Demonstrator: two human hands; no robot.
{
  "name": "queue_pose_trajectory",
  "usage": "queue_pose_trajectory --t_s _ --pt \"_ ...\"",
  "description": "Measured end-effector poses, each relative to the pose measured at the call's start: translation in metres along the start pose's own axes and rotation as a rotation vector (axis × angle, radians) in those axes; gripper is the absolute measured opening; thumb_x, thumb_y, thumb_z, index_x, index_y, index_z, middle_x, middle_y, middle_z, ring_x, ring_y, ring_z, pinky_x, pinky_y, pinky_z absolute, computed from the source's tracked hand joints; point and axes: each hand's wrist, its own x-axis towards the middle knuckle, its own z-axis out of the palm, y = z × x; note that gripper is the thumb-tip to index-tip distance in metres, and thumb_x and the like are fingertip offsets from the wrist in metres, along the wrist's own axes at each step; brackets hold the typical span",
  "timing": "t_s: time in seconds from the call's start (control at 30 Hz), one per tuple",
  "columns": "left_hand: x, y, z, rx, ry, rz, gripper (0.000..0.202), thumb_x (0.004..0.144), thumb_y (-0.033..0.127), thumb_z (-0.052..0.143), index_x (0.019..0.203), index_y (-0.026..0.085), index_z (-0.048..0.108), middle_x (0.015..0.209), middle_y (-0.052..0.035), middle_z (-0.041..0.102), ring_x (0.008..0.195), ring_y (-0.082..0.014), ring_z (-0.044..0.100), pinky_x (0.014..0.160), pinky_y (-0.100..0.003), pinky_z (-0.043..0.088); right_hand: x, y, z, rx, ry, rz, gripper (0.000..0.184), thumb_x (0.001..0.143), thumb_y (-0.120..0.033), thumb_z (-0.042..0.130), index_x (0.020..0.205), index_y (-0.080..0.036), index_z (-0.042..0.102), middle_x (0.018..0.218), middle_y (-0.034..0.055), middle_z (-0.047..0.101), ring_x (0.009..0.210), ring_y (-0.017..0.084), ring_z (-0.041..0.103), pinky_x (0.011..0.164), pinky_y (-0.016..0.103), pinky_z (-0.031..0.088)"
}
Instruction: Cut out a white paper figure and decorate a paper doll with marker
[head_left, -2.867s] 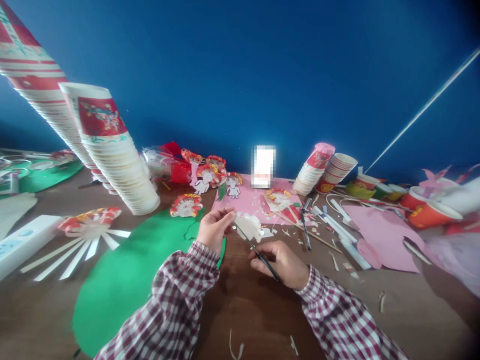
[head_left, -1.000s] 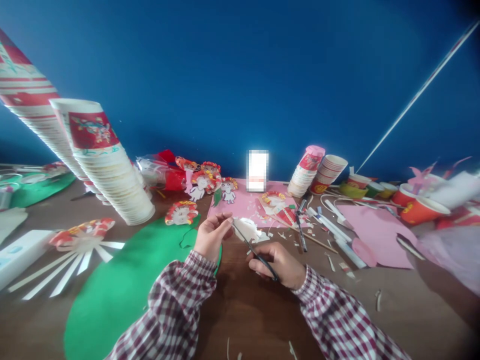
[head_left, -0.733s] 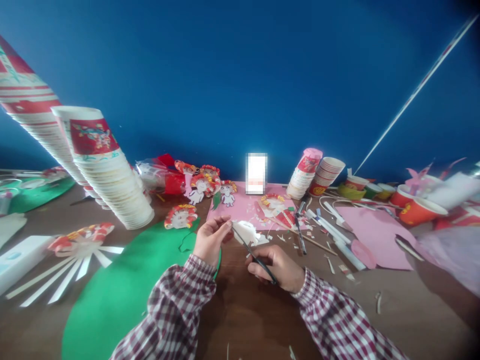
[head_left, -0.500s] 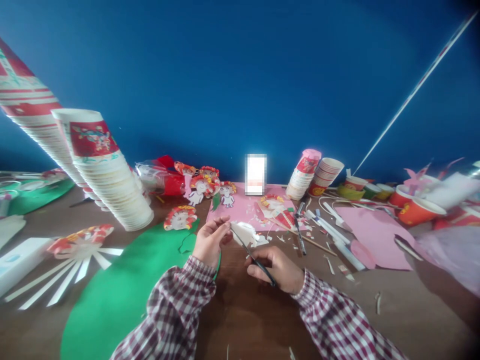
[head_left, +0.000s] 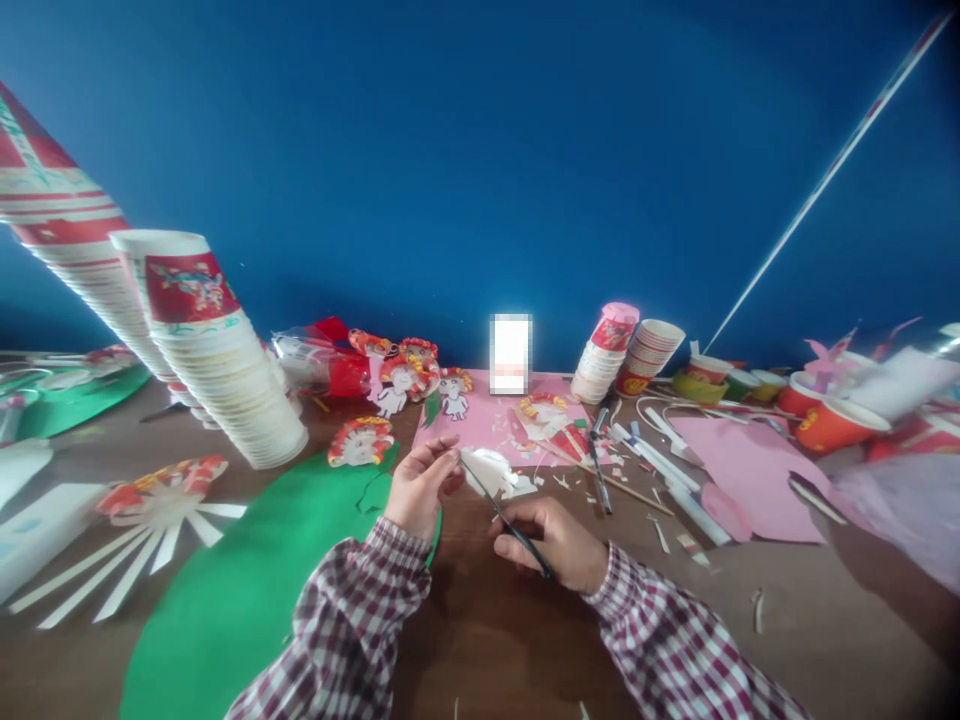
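My left hand [head_left: 424,485] is closed in a pinch over the edge of the green sheet [head_left: 217,590]; what its fingertips grip is too small to tell. Dark scissors [head_left: 514,525], seen nearly edge-on, are held in my right hand [head_left: 555,545]. Their blades point up and left, and the tip reaches my left fingertips. Just behind the blades is a white piece of paper [head_left: 489,472]; whether my left fingers touch it I cannot tell. Small paper scraps lie around it on a pink sheet [head_left: 480,432].
Tall stacks of paper cups [head_left: 247,390] lean at the left. More cup stacks [head_left: 600,365] stand at the back. Paper-cup figures [head_left: 361,443] lie left of centre. A black pen [head_left: 601,478], white strips and pink paper [head_left: 750,480] lie to the right on the brown table [head_left: 480,640].
The view has shifted very slightly. Both hands and the scissors keep nearly the same pose.
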Motion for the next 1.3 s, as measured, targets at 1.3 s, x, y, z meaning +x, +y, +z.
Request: queue_pose_trajectory --t_s 1.3 --pt "-0.0014 0.0014 0.0023 0.042 0.02 0.025 0.041 0.05 0.025 0.079 0.085 0.011 0.062 0.06 0.0036 0.058 0.047 -0.0041 0.052 0.049 -0.017 0.042 -0.0009 -0.0048 -0.0041 0.05 -0.089 -0.045 0.048 0.071 -0.055 0.063 0.09 -0.01 0.06 0.061 0.0016 0.058 0.053 0.01 0.054 0.05 0.019 0.04"
